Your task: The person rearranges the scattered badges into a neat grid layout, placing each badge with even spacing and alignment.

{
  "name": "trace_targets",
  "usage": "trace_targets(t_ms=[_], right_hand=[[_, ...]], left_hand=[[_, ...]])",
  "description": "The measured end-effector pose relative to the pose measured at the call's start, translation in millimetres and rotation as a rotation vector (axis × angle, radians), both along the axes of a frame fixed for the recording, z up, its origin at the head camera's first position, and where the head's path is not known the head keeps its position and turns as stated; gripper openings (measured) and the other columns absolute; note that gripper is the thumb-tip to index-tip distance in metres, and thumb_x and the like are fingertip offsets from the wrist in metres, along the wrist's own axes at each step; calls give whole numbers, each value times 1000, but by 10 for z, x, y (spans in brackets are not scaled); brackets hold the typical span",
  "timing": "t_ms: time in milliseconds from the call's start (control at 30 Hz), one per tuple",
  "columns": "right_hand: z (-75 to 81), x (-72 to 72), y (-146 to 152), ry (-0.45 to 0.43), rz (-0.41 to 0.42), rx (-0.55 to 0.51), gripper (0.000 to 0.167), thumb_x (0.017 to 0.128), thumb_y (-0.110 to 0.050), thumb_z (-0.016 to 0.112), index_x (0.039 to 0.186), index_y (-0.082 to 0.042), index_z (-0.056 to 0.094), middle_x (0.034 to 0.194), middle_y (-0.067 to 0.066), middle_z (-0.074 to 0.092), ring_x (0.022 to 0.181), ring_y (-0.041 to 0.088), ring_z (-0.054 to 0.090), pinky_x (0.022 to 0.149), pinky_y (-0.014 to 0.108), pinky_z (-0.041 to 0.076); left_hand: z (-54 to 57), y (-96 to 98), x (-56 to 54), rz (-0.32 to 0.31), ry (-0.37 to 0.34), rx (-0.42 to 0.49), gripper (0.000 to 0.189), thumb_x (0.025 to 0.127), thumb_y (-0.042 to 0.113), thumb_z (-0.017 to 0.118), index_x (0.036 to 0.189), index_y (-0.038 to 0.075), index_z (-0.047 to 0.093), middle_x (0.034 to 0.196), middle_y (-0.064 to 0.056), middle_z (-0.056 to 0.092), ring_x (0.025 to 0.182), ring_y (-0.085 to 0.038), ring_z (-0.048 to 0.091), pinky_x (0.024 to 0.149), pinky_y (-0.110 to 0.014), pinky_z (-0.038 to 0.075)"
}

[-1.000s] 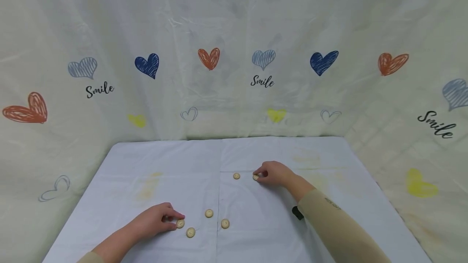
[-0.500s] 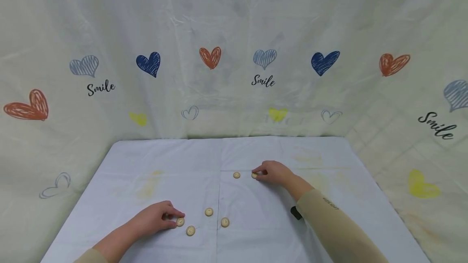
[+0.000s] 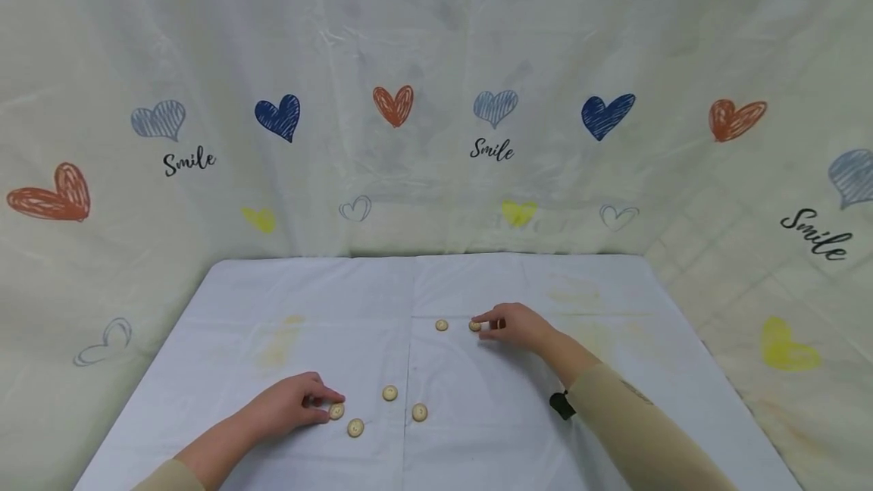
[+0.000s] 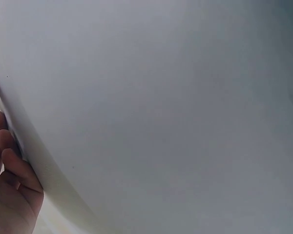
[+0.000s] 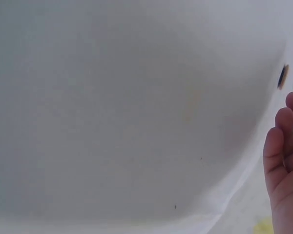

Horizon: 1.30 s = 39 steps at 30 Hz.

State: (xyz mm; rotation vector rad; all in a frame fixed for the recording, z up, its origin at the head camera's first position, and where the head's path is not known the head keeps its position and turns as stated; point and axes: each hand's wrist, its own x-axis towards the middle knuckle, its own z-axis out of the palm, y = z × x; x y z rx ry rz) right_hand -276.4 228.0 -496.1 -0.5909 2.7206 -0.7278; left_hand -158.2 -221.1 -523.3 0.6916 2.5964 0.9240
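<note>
On the white-covered table (image 3: 286,294) lie several round, pale wooden buttons. At lower left in the head view, my left hand (image 3: 289,404) pinches one button (image 3: 336,411) between thumb and index finger, with the button flat on the cloth. Another button (image 3: 355,428) lies just right of and nearer than it. Farther back, my right hand (image 3: 518,324) has its thumb and index finger parted around a button (image 3: 475,326); the index fingertip is over its upper edge. Left of it lies a separate button (image 3: 442,326). The left wrist view shows curled left fingers (image 4: 19,168), with no button visible.
Two more buttons, one left (image 3: 389,393) and one right (image 3: 419,412) of the cloth's centre crease, lie between the hands. A dark object (image 3: 562,404) shows beside the right sleeve (image 3: 627,415). A heart-printed curtain (image 3: 423,173) hangs behind the table.
My right hand shifted its button slightly left, then parted its thumb from it and drew back a little to the right. The left hand stays at its button.
</note>
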Motion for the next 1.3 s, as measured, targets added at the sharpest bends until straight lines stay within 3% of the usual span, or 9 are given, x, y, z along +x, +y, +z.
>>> trace_targets(t_ms=[200,467,967,1300], right_hand=[[35,166,129,37,94,-41,35,88,-33,76,122,-24,74,80,-12,58,71,7,50,66,26,44],[65,300,218,50,138,-73,37,87,-34,77,121,-20,74,79,-13,58,70,5,50,64,26,45],[96,348,192,64,182,-110,37,87,-34,77,121,-18,74,80,-13,57,71,5,50,64,26,45],[20,387,47,-4,205,-125,37,88,-32,77,123,-20,73,81,-12,59,71,7,53,66,26,46]], left_hand=[[-25,-3,4,6,-17,-8,34,86,38,77,119,34,74,90,16,56,71,-2,46,65,-24,40],[-21,-13,4,4,-16,-1,31,86,37,77,117,33,75,91,16,57,73,-2,47,67,-24,41],[-27,8,14,16,-2,-21,28,85,39,77,113,36,76,90,19,56,73,-1,47,65,-24,40],[-18,11,2,10,-13,-18,27,85,38,77,112,35,76,88,17,55,72,-2,47,65,-24,40]])
